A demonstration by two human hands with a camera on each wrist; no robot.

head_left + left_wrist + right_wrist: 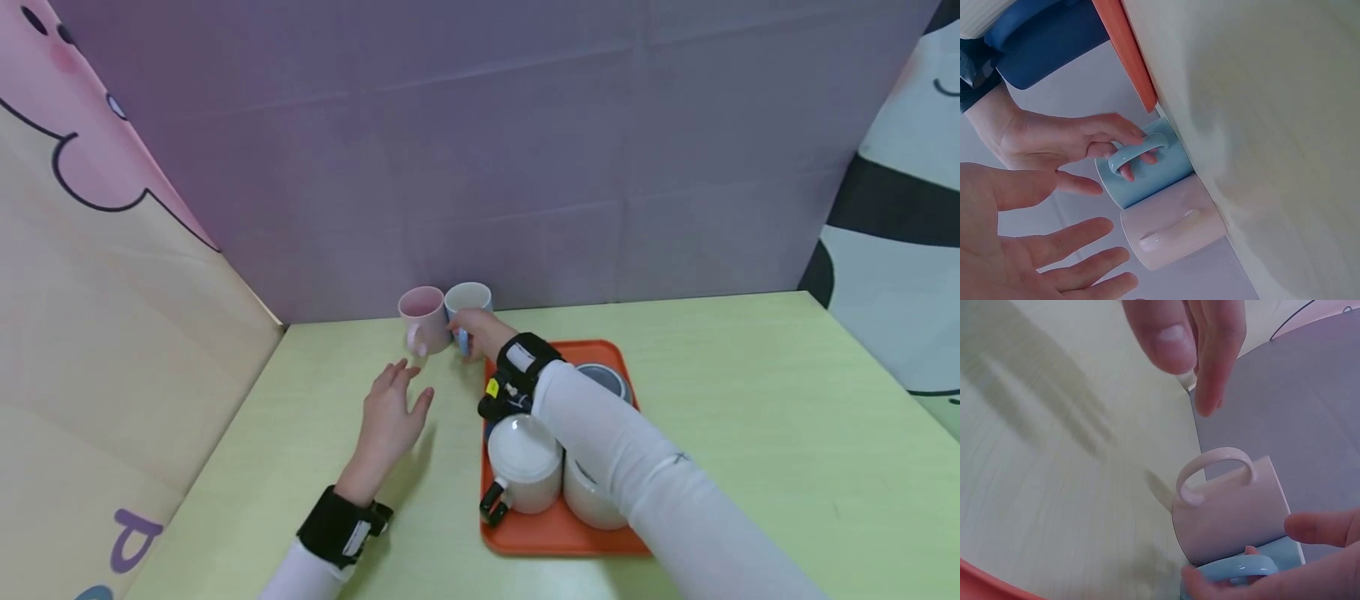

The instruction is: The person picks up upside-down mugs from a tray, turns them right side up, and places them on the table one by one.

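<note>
From above, the blue mug [468, 302] and pink mug [423, 315] stand touching at the back of the counter [750, 417], left of the orange tray [558, 533] with its white mugs [525, 463]. Only the left wrist view shows the right hand [1054, 140] with a finger hooked through the blue mug's handle, its grip closed on it. The left hand [390, 417] hovers just before the pink mug, fingers spread and holding nothing.

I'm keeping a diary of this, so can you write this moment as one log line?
right hand: fingers through handle of light blue ceramic mug | left hand: open, near pale pink ceramic mug | mugs: side by side
</note>
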